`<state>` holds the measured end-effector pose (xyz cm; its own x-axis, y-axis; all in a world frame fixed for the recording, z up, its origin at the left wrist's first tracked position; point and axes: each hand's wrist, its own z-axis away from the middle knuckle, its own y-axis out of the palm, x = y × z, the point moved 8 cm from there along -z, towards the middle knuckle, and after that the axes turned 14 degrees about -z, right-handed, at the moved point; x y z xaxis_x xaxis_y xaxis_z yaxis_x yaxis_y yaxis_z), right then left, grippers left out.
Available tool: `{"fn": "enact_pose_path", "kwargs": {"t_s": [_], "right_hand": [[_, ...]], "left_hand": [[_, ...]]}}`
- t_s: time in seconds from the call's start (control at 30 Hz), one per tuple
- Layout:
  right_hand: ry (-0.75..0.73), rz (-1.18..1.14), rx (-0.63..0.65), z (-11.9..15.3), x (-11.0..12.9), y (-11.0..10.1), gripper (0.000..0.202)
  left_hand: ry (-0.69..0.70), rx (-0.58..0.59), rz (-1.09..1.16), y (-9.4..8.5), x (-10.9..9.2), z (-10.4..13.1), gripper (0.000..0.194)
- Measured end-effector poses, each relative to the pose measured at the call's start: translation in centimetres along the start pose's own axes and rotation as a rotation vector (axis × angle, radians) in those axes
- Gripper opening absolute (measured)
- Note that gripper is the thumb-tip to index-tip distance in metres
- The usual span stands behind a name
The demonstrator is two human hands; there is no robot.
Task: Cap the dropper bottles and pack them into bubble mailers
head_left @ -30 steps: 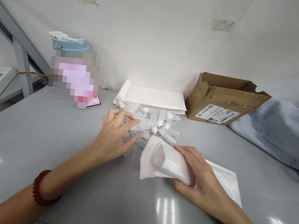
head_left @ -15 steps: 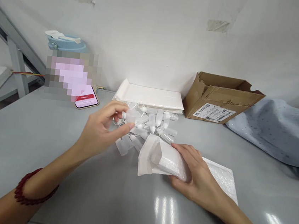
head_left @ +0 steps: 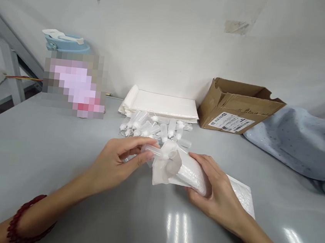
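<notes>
My left hand pinches a small translucent plastic bottle between thumb and fingers, its white tip at the mouth of a white bubble mailer. Around that mailer's right side my right hand is wrapped, and its open end faces left. Behind both hands lies a pile of similar small bottles with white caps. Some of the pile is hidden behind my left hand and the mailer.
A stack of flat white mailers is by the wall. An open cardboard box and a blue-grey cloth stand to its right. Another mailer lies beyond my right hand. A blue-lidded container is back left.
My left hand has moved right and toward me, bringing the bottle from the pile to the mailer's mouth. My right hand still holds the mailer, its open end now wider and slightly raised.
</notes>
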<state>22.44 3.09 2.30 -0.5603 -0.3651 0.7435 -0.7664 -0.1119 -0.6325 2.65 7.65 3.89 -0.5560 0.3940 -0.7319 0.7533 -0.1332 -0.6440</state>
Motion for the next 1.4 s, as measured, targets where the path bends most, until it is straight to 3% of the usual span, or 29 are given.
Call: {"fn": "enact_pose_path", "kwargs": {"t_s": [0.17,0.33,0.5,0.6,0.77,0.83,0.97,1.03,1.13,1.3,1.4], "right_hand": [[-0.004,0.002,-0.01,0.0,0.1,-0.1,0.059],[-0.053,0.003,-0.001,0.2,1.0,0.5,0.06],[-0.107,0.065,0.015,0.5,1.9,1.2,0.062],[-0.141,0.087,-0.006,0.7,2.1,1.3,0.062],[-0.146,0.146,-0.072,0.7,1.9,1.2,0.06],[-0.136,0.179,-0.081,0.6,1.9,1.4,0.059],[-0.152,0.201,-0.047,0.7,2.1,2.2,0.059],[-0.171,0.207,-0.037,0.9,2.3,2.5,0.059],[-0.184,0.203,-0.03,1.0,2.5,2.7,0.059],[-0.183,0.215,0.012,1.1,2.8,2.8,0.059],[-0.157,0.239,0.023,1.0,2.5,2.4,0.06]], "left_hand": [[0.006,0.03,-0.054,0.1,-0.1,0.0,0.023],[0.082,0.027,-0.08,2.1,-1.0,0.5,0.015],[0.31,-0.239,-0.189,1.8,-2.8,1.5,0.009],[0.338,-0.351,-0.276,1.2,-3.2,1.7,0.01],[0.325,-0.442,-0.351,0.7,-3.4,2.1,0.011],[0.264,-0.372,-0.345,1.0,-3.1,1.9,0.009],[0.103,-0.029,-0.249,2.8,-2.5,1.3,0.031],[0.113,0.116,-0.175,3.5,-3.1,1.5,0.043],[0.134,0.27,-0.064,4.2,-3.9,2.0,0.046],[0.067,0.388,0.087,4.8,-3.4,2.8,0.046],[0.0,0.279,0.123,3.5,-2.1,2.0,0.048]]}}
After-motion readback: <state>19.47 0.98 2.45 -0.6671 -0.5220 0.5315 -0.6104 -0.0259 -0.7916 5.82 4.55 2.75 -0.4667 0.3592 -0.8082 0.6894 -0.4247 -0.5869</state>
